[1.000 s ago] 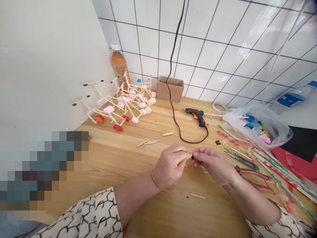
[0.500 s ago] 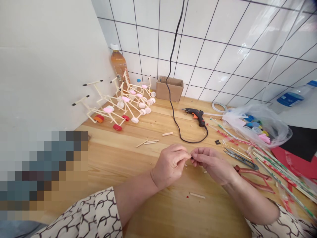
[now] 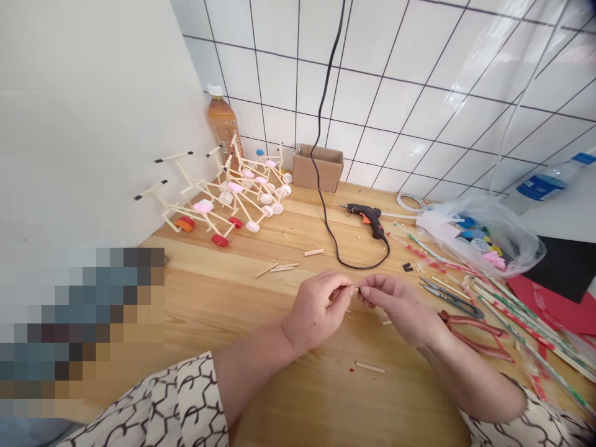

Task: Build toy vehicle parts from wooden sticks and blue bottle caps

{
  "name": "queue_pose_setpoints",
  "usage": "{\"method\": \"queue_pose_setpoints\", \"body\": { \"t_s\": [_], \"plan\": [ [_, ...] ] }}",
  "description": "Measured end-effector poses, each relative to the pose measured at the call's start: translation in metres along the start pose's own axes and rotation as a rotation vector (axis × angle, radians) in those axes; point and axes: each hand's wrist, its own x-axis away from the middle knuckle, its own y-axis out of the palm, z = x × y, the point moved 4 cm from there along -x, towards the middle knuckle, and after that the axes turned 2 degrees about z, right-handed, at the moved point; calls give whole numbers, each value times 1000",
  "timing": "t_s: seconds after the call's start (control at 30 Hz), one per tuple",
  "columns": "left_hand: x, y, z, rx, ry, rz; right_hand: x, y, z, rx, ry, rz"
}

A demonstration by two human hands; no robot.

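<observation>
- One bottle of amber liquid (image 3: 222, 124) stood in the corner behind a cluster of stick frames on bottle-cap wheels (image 3: 223, 202), too tangled to count, on the wooden surface (image 3: 223, 292).
- One cardboard box (image 3: 316, 167) sat against the tiles (image 3: 372, 105).
- The left hand (image 3: 319, 310) and right hand (image 3: 400, 304) met above the surface, each grip closed, pinching one small stick (image 3: 357, 289) between them.
- One glue gun (image 3: 367, 217) lay beyond the hands.
- One pair of scissors (image 3: 449, 298), one pair of red-handled pliers (image 3: 475, 335) and one plastic bag of bottle caps (image 3: 479, 239) lay at right.
</observation>
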Motion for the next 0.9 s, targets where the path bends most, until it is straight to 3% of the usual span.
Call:
{"method": "queue_pose_setpoints", "body": {
  "t_s": [0.43,0.9],
  "plan": [
    [3,3,-5,-35,-16,-21,-1,-1,6,-49,29,31],
    [4,0,4,-209,215,5,1,2,6,-70,26,-15]
  ]
}}
